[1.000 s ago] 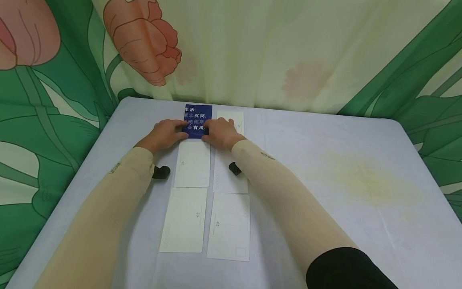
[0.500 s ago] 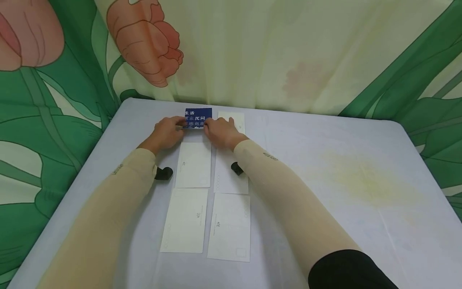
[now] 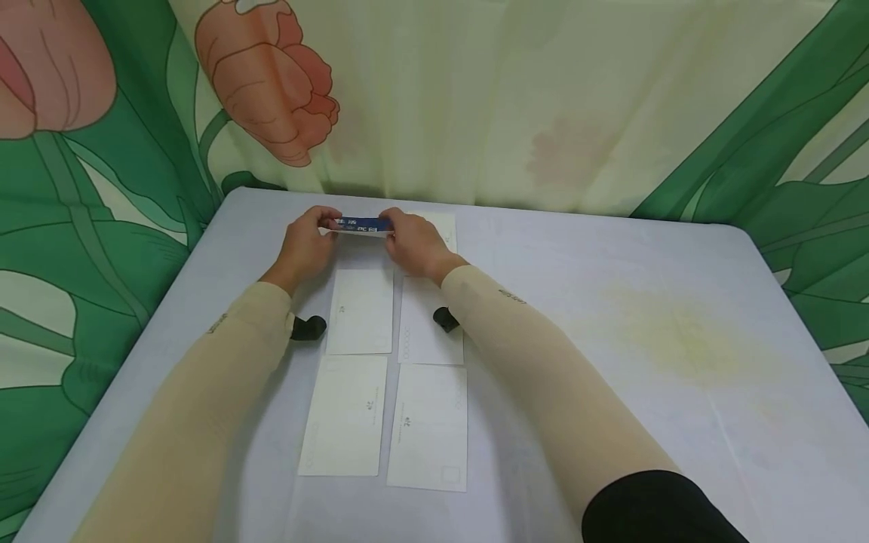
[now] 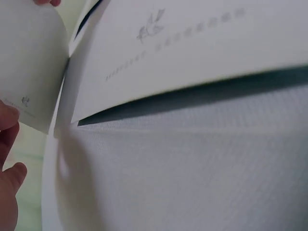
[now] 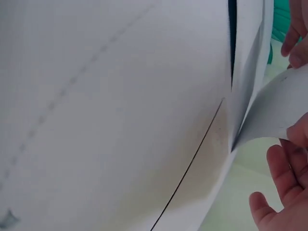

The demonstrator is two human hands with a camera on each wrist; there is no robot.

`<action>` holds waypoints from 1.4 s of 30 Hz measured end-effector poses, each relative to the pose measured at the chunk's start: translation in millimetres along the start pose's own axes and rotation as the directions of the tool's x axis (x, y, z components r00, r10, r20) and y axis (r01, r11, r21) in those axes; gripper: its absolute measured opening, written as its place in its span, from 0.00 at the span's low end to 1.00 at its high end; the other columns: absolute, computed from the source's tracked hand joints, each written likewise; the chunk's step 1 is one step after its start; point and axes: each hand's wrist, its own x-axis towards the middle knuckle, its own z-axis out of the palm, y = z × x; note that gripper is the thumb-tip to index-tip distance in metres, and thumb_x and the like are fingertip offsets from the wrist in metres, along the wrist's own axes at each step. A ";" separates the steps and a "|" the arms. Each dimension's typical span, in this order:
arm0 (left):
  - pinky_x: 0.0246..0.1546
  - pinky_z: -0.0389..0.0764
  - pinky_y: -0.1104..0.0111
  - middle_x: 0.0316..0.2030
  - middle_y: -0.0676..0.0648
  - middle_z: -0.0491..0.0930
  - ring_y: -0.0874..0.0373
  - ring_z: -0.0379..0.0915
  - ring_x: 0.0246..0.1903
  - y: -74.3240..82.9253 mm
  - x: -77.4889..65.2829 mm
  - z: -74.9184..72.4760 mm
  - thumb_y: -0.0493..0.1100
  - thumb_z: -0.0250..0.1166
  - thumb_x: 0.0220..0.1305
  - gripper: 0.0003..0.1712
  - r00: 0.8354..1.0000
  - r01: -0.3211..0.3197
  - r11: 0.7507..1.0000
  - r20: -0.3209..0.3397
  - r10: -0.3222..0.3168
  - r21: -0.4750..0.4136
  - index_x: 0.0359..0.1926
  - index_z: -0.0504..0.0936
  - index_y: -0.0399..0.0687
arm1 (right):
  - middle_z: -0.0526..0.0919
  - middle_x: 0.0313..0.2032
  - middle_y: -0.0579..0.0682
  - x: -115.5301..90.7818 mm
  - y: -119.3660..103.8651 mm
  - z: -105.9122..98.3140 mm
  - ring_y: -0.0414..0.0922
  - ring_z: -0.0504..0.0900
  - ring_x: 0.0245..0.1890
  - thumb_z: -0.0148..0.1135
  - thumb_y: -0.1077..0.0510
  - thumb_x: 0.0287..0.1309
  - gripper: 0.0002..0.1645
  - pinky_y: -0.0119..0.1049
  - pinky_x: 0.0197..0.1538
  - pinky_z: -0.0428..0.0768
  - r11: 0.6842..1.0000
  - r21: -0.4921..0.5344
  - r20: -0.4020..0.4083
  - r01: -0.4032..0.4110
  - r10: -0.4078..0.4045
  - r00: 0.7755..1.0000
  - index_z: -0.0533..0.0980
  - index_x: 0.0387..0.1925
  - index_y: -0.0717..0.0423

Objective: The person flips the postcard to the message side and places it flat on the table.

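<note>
A postcard (image 3: 364, 225) with a dark blue face and white Chinese characters is raised and steeply tilted at the far side of the table. My left hand (image 3: 305, 245) pinches its left edge, while my right hand (image 3: 416, 245) pinches the right edge. Both wrist views show the card's white back, curving slightly, in the left one (image 4: 31, 62) and in the right one (image 5: 281, 103). Below it on the cloth lies a white-side-up postcard (image 3: 361, 311). Another far postcard (image 3: 444, 226) is partly hidden by my right hand.
Nearer to me, two white postcards lie side by side, one left (image 3: 342, 415) and one right (image 3: 428, 426). Another postcard (image 3: 416, 324) sits under my right forearm. A white cloth covers the table (image 3: 577, 339); a floral curtain (image 3: 475, 98) hangs behind it.
The blue postcard's near edge has lifted and its face has tipped away, so only a thin strip of blue shows now. Both hands have risen slightly with it.
</note>
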 end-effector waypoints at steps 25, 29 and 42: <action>0.48 0.74 0.66 0.47 0.40 0.74 0.47 0.74 0.51 15.7 -3.7 -2.3 0.32 0.57 0.70 0.24 0.990 -0.094 0.988 -0.118 0.079 -0.126 0.65 0.65 0.34 | 0.81 0.47 0.52 0.6 -0.1 -2.6 0.47 0.79 0.44 0.51 0.63 0.71 0.33 0.36 0.54 0.74 0.918 0.388 -0.206 -0.086 0.177 0.962 0.57 0.73 0.53; 0.46 0.74 0.68 0.45 0.43 0.73 0.48 0.75 0.51 15.6 -3.7 -3.1 0.33 0.58 0.70 0.28 0.990 -0.088 0.986 -0.123 0.071 -0.139 0.68 0.61 0.37 | 0.83 0.49 0.52 -0.1 0.2 -3.3 0.46 0.81 0.47 0.53 0.62 0.72 0.33 0.37 0.57 0.74 0.900 0.431 -0.238 -0.072 0.190 0.952 0.56 0.74 0.53; 0.49 0.77 0.66 0.49 0.40 0.77 0.48 0.76 0.49 14.5 -7.6 0.4 0.36 0.59 0.71 0.16 0.986 -0.069 0.989 -0.160 0.048 -0.133 0.57 0.71 0.38 | 0.76 0.49 0.54 -3.7 -2.3 -2.7 0.45 0.80 0.47 0.56 0.63 0.70 0.15 0.30 0.48 0.77 0.856 0.516 -0.318 0.000 0.191 0.929 0.71 0.55 0.62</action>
